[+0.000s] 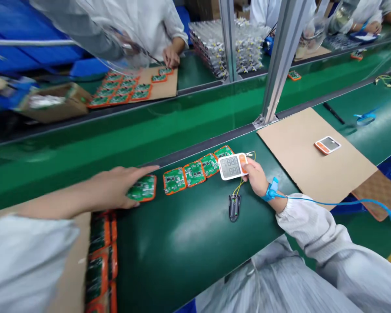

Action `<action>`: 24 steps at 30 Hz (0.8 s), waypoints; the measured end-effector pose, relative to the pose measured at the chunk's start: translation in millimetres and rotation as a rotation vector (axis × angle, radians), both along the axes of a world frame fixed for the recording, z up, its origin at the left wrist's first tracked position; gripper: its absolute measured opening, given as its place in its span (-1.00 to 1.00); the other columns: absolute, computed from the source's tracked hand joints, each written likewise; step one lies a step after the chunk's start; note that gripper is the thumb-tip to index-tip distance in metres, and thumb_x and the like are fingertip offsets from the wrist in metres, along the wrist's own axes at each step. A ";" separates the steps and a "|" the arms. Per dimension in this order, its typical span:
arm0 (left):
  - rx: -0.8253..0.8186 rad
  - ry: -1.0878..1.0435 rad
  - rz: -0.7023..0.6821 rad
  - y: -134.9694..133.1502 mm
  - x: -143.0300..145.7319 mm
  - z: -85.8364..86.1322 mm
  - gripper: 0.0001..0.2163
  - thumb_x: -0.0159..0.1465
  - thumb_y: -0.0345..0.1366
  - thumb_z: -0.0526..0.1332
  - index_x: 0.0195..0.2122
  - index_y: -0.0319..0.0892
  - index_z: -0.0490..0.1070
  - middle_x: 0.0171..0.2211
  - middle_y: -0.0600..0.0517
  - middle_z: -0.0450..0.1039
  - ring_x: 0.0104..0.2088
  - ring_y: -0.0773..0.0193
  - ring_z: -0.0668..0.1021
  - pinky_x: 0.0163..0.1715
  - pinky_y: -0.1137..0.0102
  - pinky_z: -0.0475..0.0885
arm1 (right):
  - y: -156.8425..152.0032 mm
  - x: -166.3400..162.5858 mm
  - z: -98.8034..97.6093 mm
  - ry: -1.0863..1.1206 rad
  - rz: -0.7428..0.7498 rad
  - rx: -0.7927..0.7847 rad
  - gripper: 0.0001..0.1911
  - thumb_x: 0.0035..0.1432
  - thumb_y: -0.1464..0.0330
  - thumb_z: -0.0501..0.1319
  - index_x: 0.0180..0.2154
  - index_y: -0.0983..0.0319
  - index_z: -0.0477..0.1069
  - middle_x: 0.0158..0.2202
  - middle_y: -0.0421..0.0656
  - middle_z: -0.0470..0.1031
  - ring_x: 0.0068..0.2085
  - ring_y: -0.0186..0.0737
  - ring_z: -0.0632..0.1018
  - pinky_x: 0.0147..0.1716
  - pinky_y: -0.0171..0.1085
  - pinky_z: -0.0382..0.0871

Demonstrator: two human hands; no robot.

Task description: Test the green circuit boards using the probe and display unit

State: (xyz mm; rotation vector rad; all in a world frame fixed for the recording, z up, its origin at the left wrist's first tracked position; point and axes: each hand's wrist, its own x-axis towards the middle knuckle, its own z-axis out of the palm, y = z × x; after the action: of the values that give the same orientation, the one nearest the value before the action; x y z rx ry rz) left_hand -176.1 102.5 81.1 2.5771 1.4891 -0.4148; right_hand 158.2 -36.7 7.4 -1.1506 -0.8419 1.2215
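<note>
My left hand [112, 189] grips a green circuit board in an orange frame [144, 188] by its left side, at the left end of a row. Several more framed boards [194, 173] lie in that row on the green bench, circuit side up. In my right hand [256, 174] is a white digital display unit [230, 167] with orange buttons, its screen up and lit with digits. My thumb lies over the button side. Yellow wires run near the unit to a black battery holder [234, 207] on the bench. A blue wrist strap [272, 190] circles my right wrist.
Stacked orange-framed boards [99, 256] stand at lower left on cardboard. To the right, another display unit [327, 144] rests on a cardboard sheet [289, 143], near a black pen [333, 113]. A metal post [282, 61] rises behind the bench. Across, a co-worker's hand [171, 56] touches boards.
</note>
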 end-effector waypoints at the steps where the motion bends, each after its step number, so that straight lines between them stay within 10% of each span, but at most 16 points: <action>1: -0.035 0.068 -0.064 -12.6 2.1 -9.1 -0.24 -0.08 -0.29 0.30 0.23 -0.04 0.22 0.00 -0.07 0.46 -0.06 -0.01 0.47 -0.09 0.20 0.36 | -0.1 -0.2 -0.7 0.001 0.007 0.019 -0.74 0.02 0.20 0.12 -0.35 0.26 0.38 -0.63 -0.33 0.22 -0.65 -0.48 0.19 -0.69 -0.42 0.04; 5: -0.044 0.092 -0.127 -40.2 9.9 -29.5 -0.22 0.09 -0.18 0.18 0.34 -0.22 -0.04 0.16 -0.25 0.27 0.08 -0.14 0.39 0.00 0.14 0.30 | -1.3 -1.9 -1.3 0.024 0.036 0.085 -0.73 -0.01 0.19 0.14 -0.34 0.26 0.39 -0.62 -0.31 0.25 -0.64 -0.46 0.20 -0.68 -0.42 0.07; 14: -0.190 -0.593 0.095 -90.4 122.1 25.2 -0.20 0.20 0.07 0.11 0.36 -0.13 -0.23 0.15 -0.22 0.28 0.01 0.04 0.46 0.03 0.12 0.33 | -3.8 -0.2 1.1 0.070 0.051 0.150 -0.69 0.03 0.18 0.12 -0.26 0.26 0.40 -0.57 -0.28 0.29 -0.60 -0.44 0.22 -0.66 -0.40 0.06; 24: -0.360 -1.719 0.337 -138.0 212.2 -72.0 -0.19 0.09 -0.15 0.34 0.29 0.01 -0.09 0.04 -0.12 0.29 -0.27 0.31 0.49 -0.39 0.48 0.43 | 0.6 1.5 -4.5 0.101 0.054 0.144 -0.74 0.03 0.21 0.12 -0.31 0.25 0.36 -0.58 -0.29 0.30 -0.59 -0.44 0.26 -0.68 -0.43 0.10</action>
State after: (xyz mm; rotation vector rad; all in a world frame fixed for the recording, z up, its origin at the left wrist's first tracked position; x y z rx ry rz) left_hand 36.1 -35.6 9.0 1.3053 0.8515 1.1450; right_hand 159.7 -36.1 3.0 -0.9484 -0.8747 1.2324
